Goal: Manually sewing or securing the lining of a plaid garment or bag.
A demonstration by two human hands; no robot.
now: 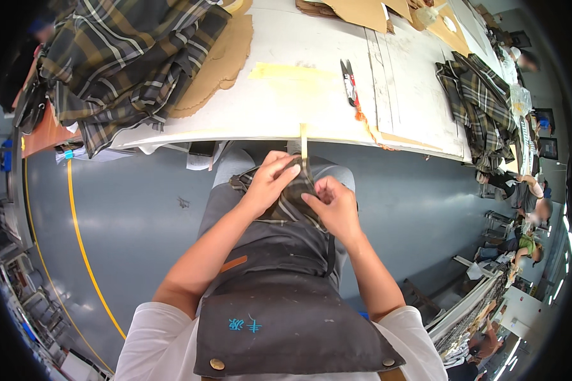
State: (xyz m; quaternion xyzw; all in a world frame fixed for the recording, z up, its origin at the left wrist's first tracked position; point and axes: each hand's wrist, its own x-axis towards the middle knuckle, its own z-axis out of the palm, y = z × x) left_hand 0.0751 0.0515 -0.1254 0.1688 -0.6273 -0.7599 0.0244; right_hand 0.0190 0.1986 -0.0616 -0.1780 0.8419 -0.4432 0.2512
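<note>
Over my lap, just in front of the table edge, I hold a piece of dark plaid fabric [287, 206] with olive, black and pale stripes. My left hand [268, 184] pinches its upper left part between thumb and fingers. On the fabric's right side, the thumb and curled fingers of my right hand [338, 208] are closed on it. A narrow yellow tape strip [304, 138] hangs from the table edge down to the fabric, close to my left fingertips. Beneath the fabric lies my dark grey apron [270, 254].
The white table [279, 108] bears a large plaid fabric heap [127, 63] on brown paper [225, 57] at left, and black-bladed scissors [349, 82] with an orange cord. More plaid pieces [480, 105] lie at the right end. Cardboard pieces [356, 13] lie farther back. Other people work at far right.
</note>
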